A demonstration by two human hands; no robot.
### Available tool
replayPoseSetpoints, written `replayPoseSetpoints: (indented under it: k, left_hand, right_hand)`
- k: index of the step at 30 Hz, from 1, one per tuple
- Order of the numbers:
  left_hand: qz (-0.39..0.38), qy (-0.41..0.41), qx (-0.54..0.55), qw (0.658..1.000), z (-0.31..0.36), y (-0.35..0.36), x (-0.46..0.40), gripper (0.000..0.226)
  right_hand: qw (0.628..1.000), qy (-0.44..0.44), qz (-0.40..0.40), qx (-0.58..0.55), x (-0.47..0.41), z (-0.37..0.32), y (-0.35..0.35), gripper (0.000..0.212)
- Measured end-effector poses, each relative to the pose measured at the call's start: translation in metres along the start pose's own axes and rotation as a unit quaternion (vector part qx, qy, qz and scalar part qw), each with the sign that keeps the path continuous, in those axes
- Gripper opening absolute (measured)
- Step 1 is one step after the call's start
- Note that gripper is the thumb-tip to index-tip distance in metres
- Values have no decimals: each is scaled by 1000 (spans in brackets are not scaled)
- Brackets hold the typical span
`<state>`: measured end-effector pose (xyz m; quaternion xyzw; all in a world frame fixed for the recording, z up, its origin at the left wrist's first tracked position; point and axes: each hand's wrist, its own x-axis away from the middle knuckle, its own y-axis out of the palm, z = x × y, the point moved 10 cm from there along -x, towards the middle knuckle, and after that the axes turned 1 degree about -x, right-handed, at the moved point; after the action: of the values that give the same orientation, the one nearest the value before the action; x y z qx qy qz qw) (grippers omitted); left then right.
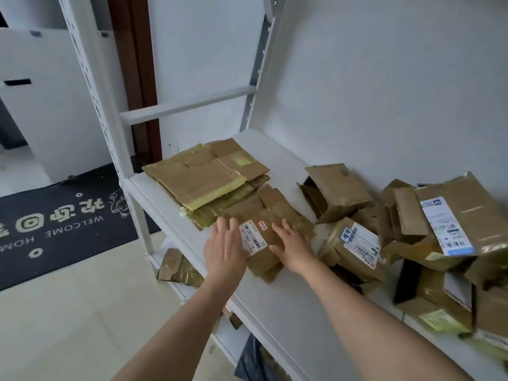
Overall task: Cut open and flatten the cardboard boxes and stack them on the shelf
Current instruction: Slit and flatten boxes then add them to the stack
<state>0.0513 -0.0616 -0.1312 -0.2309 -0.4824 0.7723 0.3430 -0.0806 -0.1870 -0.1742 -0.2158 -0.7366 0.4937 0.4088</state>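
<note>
White shelf [275, 292], flattened brown box [269, 215]

I see both hands flat, fingers straight, on a flattened box [265, 240] on the white shelf [288, 292]: left hand [224, 250] beside its label, right hand [291, 247] on its right part. A flattened stack [203, 178] lies behind; unflattened boxes [412, 224] are heaped right.

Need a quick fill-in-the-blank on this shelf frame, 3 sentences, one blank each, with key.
1. Both hands, the left hand and the right hand, press on a flattened box that bears a white ____.
2. The stack of flattened boxes lies to the ____ of that box.
3. The doormat on the floor reads WELCOME ____.

Missing words: label; left; HOME
</note>
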Motion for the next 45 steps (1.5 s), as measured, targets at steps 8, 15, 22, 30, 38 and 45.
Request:
replayPoseSetpoints:
  k: [8,15,22,30,38,45]
  left_hand:
    - [-249,169,-32,953,13,58,-13,68]
    - [-178,158,-96,967,47,30,-18,52]
    - [-162,239,-7,957,102,3,-8,34]
    - [-310,156,287,893,207,36,37,46]
    - [-384,11,283,879,190,76,78,33]
    - [-420,4,298,857,184,101,165,36]
  right_hand:
    - [1000,-20,-1,24,-12,2,-1,63]
    - [984,2,90,-152,29,-7,-43,52]
    - [843,27,491,-216,204,82,-93,41]
    - [828,141,281,-464,167,155,-56,63]
    - [796,167,236,-531,203,179,-20,63]
    - [800,242,183,-517,277,216,32,64]
